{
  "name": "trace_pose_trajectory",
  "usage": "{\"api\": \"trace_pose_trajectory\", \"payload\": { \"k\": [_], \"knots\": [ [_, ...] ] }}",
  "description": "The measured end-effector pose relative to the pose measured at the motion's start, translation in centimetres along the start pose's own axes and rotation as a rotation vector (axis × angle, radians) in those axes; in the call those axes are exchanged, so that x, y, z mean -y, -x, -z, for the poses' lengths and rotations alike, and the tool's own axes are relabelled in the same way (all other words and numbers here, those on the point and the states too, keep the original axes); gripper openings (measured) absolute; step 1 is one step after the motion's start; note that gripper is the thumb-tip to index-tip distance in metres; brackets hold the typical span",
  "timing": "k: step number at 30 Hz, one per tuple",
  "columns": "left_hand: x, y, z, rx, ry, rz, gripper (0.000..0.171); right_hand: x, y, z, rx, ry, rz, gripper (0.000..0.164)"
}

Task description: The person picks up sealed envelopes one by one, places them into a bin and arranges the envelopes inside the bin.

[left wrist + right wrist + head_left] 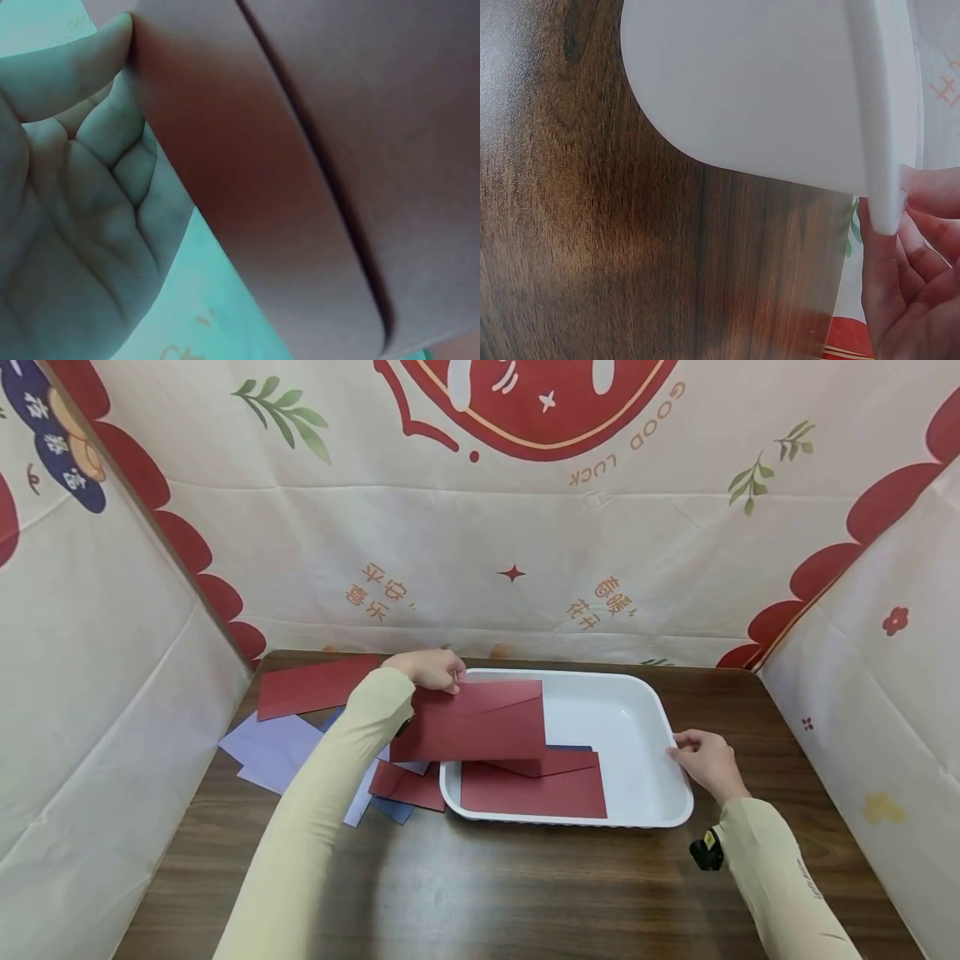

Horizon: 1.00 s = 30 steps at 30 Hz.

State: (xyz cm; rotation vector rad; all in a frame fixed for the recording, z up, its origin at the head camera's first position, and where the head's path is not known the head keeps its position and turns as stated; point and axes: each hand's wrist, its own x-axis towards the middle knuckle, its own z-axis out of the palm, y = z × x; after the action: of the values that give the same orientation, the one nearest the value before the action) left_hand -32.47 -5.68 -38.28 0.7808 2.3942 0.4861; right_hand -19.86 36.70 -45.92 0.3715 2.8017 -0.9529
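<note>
My left hand (pixel 429 670) pinches a red envelope (pixel 480 724) by its upper edge, thumb against the paper in the left wrist view. That envelope hangs over the left part of a white tray (pixel 630 760). Inside the tray lies another red envelope (pixel 532 793), with a blue edge (pixel 570 748) showing behind it. At the tray's right side my right hand (pixel 707 762) grips the rim. The right wrist view shows the thumb on one side of the white rim (pixel 881 135) and fingers beneath it.
Left of the tray, several envelopes lie loosely overlapping: a red one (pixel 315 685) at the back, lilac ones (pixel 277 745), a smaller red one (pixel 408 785) and a blue one (pixel 393 810). Printed cloth (pixel 480 527) walls the wooden table (pixel 525 893) at back and sides.
</note>
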Motion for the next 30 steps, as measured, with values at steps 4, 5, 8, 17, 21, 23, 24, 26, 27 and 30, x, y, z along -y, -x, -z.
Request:
{"api": "trace_pose_trajectory", "payload": {
  "k": [4, 5, 8, 17, 21, 23, 24, 26, 27, 30],
  "knots": [
    [-0.5, -0.9, -0.5, 0.022, -0.013, -0.033, 0.007, 0.2, 0.0, 0.0, -0.002, -0.001, -0.001, 0.039],
    [-0.7, -1.1, -0.6, 0.026, -0.013, -0.042, 0.007, 0.2, 0.0, 0.0, -0.001, -0.002, -0.003, 0.039],
    [-1.0, -1.9, -1.1, 0.030, -0.020, -0.067, 0.006, 0.2, -0.1, 0.0, -0.005, 0.002, -0.005, 0.039],
    [-2.3, -3.8, -1.7, 0.056, -0.007, -0.085, 0.007, 0.3, -0.1, -0.1, -0.006, -0.005, -0.019, 0.039],
    [-2.9, -4.6, -2.1, 0.057, -0.021, -0.092, 0.007, 0.4, 0.0, 0.0, -0.007, -0.007, -0.016, 0.039],
    [-3.3, -4.8, -2.2, 0.067, -0.029, -0.092, 0.006, 0.5, 0.0, 0.0, -0.006, -0.006, -0.018, 0.039],
    [-3.5, -4.9, -2.3, 0.072, -0.033, -0.090, 0.005, 0.5, 0.0, 0.0, -0.007, -0.005, -0.018, 0.039],
    [-3.9, -5.1, -2.3, 0.076, -0.047, -0.089, 0.006, 0.5, 0.0, -0.1, -0.009, -0.004, -0.019, 0.039],
    [-4.1, -5.2, -2.4, 0.080, -0.048, -0.088, 0.006, 0.5, 0.0, -0.1, -0.010, -0.003, -0.020, 0.039],
    [-4.6, -5.6, -2.5, 0.083, -0.049, -0.088, 0.008, 0.5, 0.1, -0.1, -0.012, -0.005, -0.023, 0.039]
  ]
}}
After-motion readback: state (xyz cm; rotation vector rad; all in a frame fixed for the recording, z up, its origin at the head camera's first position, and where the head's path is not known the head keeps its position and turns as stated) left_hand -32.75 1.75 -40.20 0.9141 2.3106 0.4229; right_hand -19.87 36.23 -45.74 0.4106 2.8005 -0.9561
